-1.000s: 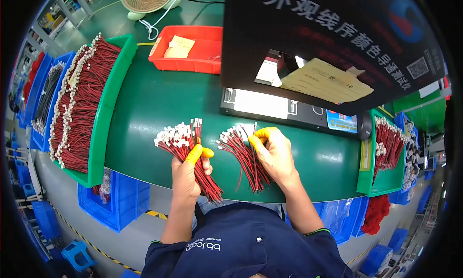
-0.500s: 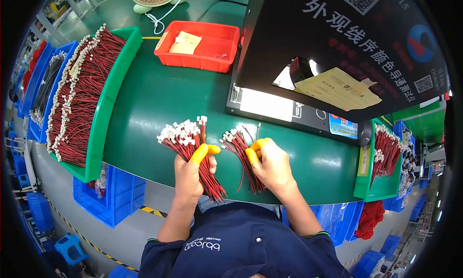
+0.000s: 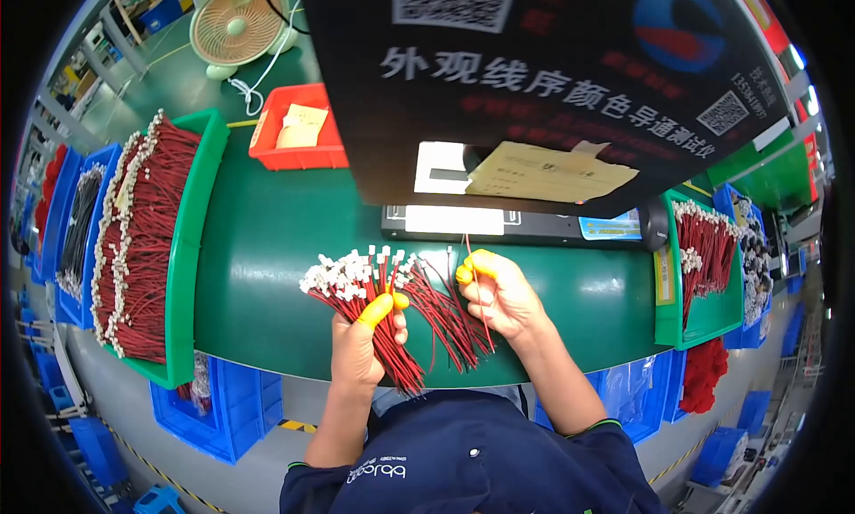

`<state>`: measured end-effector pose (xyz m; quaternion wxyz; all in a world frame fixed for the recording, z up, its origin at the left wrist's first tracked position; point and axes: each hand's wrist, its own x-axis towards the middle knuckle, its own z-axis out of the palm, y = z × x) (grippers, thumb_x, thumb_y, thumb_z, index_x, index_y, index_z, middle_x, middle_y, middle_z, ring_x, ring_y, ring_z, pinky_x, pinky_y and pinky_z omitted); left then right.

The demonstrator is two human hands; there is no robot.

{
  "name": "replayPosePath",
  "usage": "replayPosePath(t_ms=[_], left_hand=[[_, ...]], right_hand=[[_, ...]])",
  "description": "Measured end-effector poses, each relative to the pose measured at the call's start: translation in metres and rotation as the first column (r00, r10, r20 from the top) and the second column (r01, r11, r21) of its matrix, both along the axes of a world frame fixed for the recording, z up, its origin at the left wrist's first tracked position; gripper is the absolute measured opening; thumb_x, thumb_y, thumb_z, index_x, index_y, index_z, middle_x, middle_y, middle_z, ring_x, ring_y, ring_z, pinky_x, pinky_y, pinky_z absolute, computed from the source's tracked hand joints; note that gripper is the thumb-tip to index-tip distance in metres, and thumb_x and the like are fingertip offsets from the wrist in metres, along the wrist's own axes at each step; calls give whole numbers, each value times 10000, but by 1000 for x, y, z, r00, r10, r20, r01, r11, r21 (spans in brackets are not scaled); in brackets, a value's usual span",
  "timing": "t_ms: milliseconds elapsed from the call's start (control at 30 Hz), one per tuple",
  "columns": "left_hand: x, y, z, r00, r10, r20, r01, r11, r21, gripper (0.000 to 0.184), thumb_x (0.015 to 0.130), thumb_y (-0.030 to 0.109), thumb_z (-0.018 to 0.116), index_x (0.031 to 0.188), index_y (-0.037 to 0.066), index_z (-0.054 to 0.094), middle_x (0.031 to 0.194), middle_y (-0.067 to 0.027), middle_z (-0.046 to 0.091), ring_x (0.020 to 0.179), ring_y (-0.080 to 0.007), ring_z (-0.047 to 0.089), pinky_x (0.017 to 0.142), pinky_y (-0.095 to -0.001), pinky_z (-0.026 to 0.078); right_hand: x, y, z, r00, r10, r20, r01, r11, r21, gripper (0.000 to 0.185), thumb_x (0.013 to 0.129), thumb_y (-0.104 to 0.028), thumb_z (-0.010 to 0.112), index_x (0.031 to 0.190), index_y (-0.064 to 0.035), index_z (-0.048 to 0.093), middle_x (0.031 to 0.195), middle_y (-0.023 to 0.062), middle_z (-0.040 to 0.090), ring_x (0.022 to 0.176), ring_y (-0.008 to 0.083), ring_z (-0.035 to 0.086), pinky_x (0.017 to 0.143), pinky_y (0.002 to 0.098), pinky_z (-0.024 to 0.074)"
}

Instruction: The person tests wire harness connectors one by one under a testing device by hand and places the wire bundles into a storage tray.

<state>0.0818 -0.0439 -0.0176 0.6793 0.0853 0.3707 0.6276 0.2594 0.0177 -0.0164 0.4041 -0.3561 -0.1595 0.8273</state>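
At the frame's centre, a gathered wire bundle (image 3: 392,346) is clasped by the left hand (image 3: 358,346), one red lead (image 3: 478,291) is pinched by the right hand (image 3: 503,297), and a loose pile (image 3: 448,322) is left between.

White conns (image 3: 343,276) plast.; tbl (image 3: 258,265) smooth, glossy; red bin (image 3: 307,159) plast., slip (image 3: 301,129) paper.

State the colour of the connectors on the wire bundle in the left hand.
The connectors are white, seen best in the head view.
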Motion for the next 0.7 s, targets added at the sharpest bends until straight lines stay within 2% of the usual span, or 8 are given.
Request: replayPosePath(t_ms=[300,333,367,433,500,567,633,700], left_hand=[[23,12,-1,996,-84,-42,81,994,-73,154,740,-3,582,889,4,542,747,-73,573,573,-133,550,439,-235,456],[23,13,-2,995,-85,-46,82,994,-71,154,740,-3,582,889,4,542,747,-73,573,573,-133,550,439,-235,456],[24,13,-4,995,-95,-44,92,993,-68,150,745,3,579,890,4,542,746,-71,572,575,-135,553,444,-236,464],[27,13,-7,992,-114,-44,111,992,-65,146,750,9,575,892,4,541,745,-69,571,577,-136,555,450,-238,472],[30,13,-9,992,-124,-22,123,992,-27,180,767,15,545,941,-5,503,755,-96,554,602,-162,548,458,-260,480],[32,13,-4,993,-118,-11,117,991,-63,185,771,19,540,950,-3,500,744,-97,555,601,-170,556,469,-278,497],[33,14,3,996,-91,-3,90,989,-119,115,763,19,563,872,-2,533,742,-82,570,610,-165,579,496,-268,513],[34,14,2,996,-83,-17,80,987,-138,110,759,18,570,859,-6,533,719,-86,569,587,-163,572,483,-270,506]], right_hand=[[-1,-1,8,996,70,46,-69,997,-22,139,816,-149,486,768,-23,518,645,24,497,430,39,372,330,172,314],[-5,-3,9,859,31,512,-213,930,300,125,805,-136,502,781,-17,530,648,33,508,442,44,391,343,177,329],[-9,-6,9,544,-182,819,-463,750,473,114,795,-124,518,794,-12,542,651,42,518,455,49,410,356,183,344],[-17,-7,2,699,-168,695,-360,757,545,120,786,-115,542,816,0,556,653,55,530,474,62,437,378,192,365],[-25,-10,12,968,17,252,-104,936,337,124,791,-122,544,814,-1,552,649,56,529,475,67,441,381,188,365],[-18,-2,23,943,15,333,-128,939,320,121,806,-130,528,809,-9,541,663,48,525,460,58,419,360,179,341],[-6,9,8,999,43,-16,-44,999,-24,120,819,-135,503,799,-18,519,686,43,516,437,43,382,333,171,313],[0,14,0,991,51,-126,-58,997,-54,119,824,-132,487,813,-14,499,669,22,485,420,22,352,300,155,271]])
